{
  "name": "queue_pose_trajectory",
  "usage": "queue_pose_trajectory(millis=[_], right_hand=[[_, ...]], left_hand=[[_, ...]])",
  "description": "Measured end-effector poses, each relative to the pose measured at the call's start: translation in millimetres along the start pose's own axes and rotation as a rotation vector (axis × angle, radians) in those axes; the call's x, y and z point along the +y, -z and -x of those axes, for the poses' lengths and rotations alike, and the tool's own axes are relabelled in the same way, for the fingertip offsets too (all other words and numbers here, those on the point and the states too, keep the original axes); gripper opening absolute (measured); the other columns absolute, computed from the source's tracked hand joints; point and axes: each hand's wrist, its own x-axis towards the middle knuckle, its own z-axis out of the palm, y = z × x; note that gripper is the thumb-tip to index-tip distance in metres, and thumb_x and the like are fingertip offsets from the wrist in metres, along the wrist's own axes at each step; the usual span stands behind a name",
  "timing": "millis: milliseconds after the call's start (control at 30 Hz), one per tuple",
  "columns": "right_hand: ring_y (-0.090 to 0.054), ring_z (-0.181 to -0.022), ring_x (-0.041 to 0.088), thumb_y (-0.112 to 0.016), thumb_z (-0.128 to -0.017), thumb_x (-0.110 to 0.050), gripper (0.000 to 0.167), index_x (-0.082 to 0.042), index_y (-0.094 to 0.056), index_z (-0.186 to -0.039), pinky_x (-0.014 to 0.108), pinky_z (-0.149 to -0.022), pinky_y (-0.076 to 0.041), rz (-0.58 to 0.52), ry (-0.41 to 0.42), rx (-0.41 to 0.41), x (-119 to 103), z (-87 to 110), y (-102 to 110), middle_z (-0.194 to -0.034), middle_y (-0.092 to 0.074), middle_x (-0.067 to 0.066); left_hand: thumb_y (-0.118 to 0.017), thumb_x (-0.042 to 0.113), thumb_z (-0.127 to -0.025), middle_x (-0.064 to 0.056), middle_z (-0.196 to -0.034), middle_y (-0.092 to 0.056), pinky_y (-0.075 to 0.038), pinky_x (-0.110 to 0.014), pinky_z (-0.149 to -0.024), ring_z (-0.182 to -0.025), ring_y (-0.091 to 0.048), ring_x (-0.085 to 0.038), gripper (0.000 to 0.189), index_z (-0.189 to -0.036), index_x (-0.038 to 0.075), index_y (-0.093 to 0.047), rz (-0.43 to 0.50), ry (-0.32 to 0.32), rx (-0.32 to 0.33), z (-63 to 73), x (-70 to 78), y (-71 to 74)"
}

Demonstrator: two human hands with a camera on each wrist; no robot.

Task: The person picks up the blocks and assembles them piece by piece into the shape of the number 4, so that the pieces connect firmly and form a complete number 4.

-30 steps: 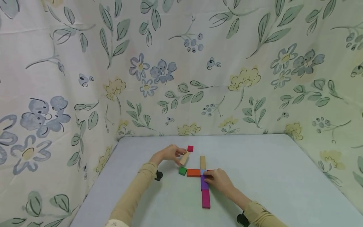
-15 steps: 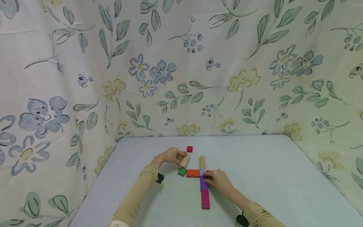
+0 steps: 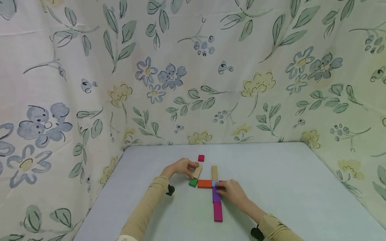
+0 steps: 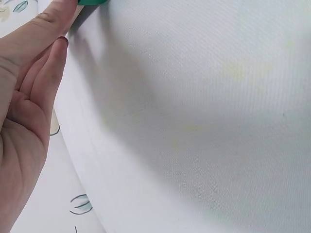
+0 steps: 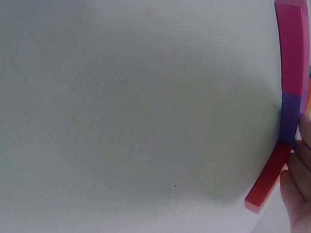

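In the head view, my left hand [image 3: 182,167] pinches a plain wooden block [image 3: 197,171] by its ends, index finger at the far end, thumb at the near end. The block lies slanted, its near end by a green block [image 3: 193,182]. My right hand [image 3: 233,193] rests its fingers at a light-blue block [image 3: 214,183] and the purple block [image 3: 216,194] below it. An orange block [image 3: 204,184], another wooden block [image 3: 214,173], a magenta block [image 3: 218,211] and a red block [image 5: 268,177] extend the cross-shaped layout. My fingers partly hide the red block in the head view.
A small red block [image 3: 201,158] lies apart, behind the slanted wooden one. Everything sits on a white table [image 3: 289,190], with a floral cloth [image 3: 211,77] hanging behind and at both sides.
My left hand has brought the wooden block slightly nearer to me, away from the small red block and up against or close to the green one. My right hand stays in place.
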Motion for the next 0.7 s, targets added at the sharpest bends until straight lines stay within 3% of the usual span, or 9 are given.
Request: queue_pose_trajectory(millis=[367, 700], right_hand=[[-0.071, -0.083, 0.020, -0.076, -0.078, -0.011, 0.023, -0.002, -0.074, -0.099, 0.030, -0.071, -0.057, -0.007, 0.002, 0.005, -1.1, 0.6, -0.2, -0.090, -0.075, 0.010], [-0.071, -0.082, 0.017, -0.076, -0.078, -0.013, 0.022, -0.004, -0.075, -0.099, 0.029, -0.071, -0.057, -0.017, 0.001, 0.019, 1.4, 1.2, -2.1, -0.091, -0.075, 0.009]], left_hand=[[-0.076, 0.013, -0.079, -0.004, -0.136, -0.057, -0.046, -0.033, -0.100, -0.123, -0.056, -0.019, 0.057, -0.132, 0.011, -0.057, 0.030, 0.016, -0.010, 1.5, 3.7, -1.9], [-0.076, 0.013, -0.079, -0.004, -0.136, -0.057, -0.046, -0.034, -0.100, -0.124, -0.055, -0.020, 0.057, -0.132, 0.010, -0.056, 0.010, -0.008, 0.016, 1.7, 5.5, -4.5]])
